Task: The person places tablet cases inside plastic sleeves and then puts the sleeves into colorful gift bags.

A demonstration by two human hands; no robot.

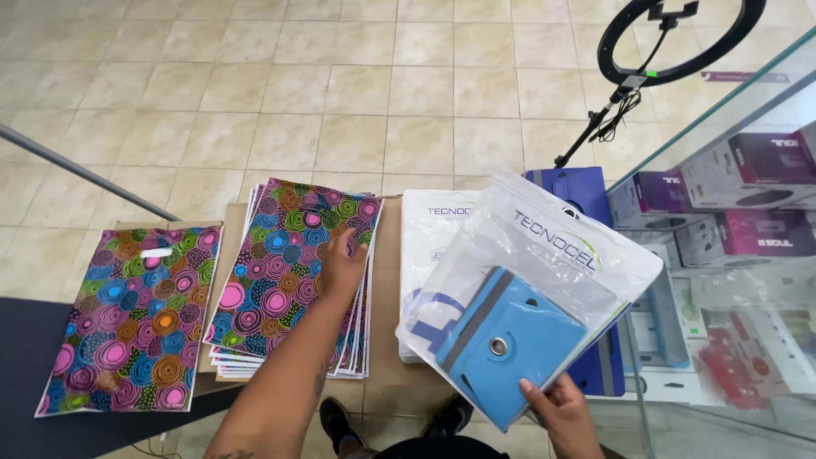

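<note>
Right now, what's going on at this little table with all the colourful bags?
A person stands over a small table. Their left hand lies flat on a stack of bags printed with bright swirls; one more such bag lies apart to the left. Their right hand holds a clear pouch by its bottom edge, with a light blue tablet case inside. A pile of similar white pouches sits behind it, beside a glass display case.

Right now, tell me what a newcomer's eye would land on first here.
The swirl-patterned bag stack at centre, bright with coloured circles, under the left hand; one more such bag lies apart at far left. Next, the light blue case in a clear pouch, gripped by the right hand at lower right.
</note>
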